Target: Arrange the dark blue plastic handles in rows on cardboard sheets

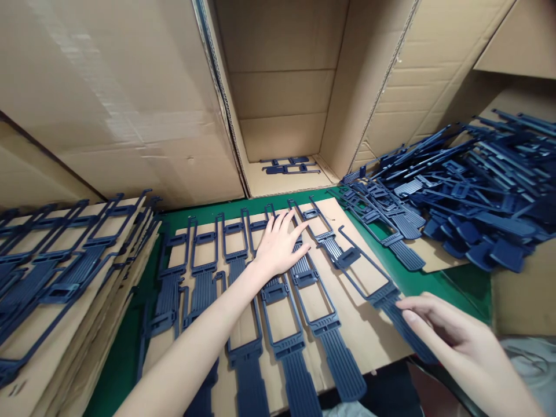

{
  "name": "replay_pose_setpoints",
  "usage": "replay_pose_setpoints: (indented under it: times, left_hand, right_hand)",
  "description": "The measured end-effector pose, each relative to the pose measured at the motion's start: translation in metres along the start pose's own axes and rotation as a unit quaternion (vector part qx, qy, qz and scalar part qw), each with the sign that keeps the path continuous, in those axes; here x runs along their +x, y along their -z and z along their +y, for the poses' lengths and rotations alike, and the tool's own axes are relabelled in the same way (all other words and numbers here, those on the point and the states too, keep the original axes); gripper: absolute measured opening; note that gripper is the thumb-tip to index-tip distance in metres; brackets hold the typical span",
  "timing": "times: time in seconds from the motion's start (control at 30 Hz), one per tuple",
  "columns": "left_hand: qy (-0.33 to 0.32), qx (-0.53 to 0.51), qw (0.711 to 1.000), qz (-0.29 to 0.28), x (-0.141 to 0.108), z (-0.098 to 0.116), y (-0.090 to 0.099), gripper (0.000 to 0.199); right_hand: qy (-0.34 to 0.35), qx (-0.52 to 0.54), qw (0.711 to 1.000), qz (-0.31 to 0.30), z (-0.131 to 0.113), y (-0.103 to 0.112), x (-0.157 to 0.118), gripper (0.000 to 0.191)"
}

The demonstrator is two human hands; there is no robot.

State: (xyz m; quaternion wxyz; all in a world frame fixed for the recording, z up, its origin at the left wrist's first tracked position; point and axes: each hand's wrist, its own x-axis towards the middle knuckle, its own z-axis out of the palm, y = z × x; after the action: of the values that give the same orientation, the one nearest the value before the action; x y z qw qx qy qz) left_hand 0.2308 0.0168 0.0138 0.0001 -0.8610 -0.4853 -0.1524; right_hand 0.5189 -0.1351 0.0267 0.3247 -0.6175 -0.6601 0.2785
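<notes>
Rows of dark blue plastic frames with ribbed paddle ends lie on a cardboard sheet [360,324]. My left hand [282,243] rests with fingers spread over the upper row, near the middle of the sheet. At the right side, my right hand [447,324] pinches the ribbed end of one plastic frame [377,286] between thumb and fingers. That frame slants across the sheet, its hooked tips pointing up and left. Beside it, another plastic frame [324,336] lies with its paddle end over the sheet's near edge.
A tall open carton [282,133] at the back holds a few frames. To the right is a heaped pile of blue frames [478,202]. Stacked cardboard sheets [117,295] bearing more frames stand at left. A green table surface [113,359] shows between them.
</notes>
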Motion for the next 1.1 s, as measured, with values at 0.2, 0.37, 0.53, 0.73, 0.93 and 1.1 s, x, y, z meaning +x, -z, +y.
replay_pose_setpoints:
  times: [0.2, 0.37, 0.53, 0.73, 0.93, 1.1]
  left_hand:
    - [0.0, 0.002, 1.0, -0.007, 0.002, 0.0, 0.0, 0.051]
    - [0.0, 0.0, 1.0, -0.007, 0.001, 0.0, 0.001, 0.051]
    - [-0.001, 0.008, 1.0, -0.005, 0.001, 0.0, 0.001, 0.052]
    - [-0.009, 0.006, 1.0, -0.01, 0.002, -0.001, 0.001, 0.047]
    - [-0.005, 0.002, 1.0, -0.009, 0.002, 0.001, 0.002, 0.047]
    - [-0.004, 0.003, 1.0, -0.008, 0.001, 0.001, 0.002, 0.048]
  right_hand:
    - [-0.091, 0.078, 0.981, -0.151, 0.007, -0.006, -0.007, 0.049]
    - [-0.048, -0.019, 0.979, -0.195, 0.004, -0.007, -0.003, 0.051]
    - [0.028, -0.135, 0.98, -0.146, 0.001, 0.001, 0.012, 0.036]
    - [0.169, -0.149, 0.974, -0.031, -0.01, -0.012, 0.04, 0.032]
    - [0.23, -0.137, 0.961, -0.07, -0.018, -0.046, 0.052, 0.024]
    - [0.236, -0.115, 0.964, -0.049, -0.026, -0.056, 0.051, 0.024]
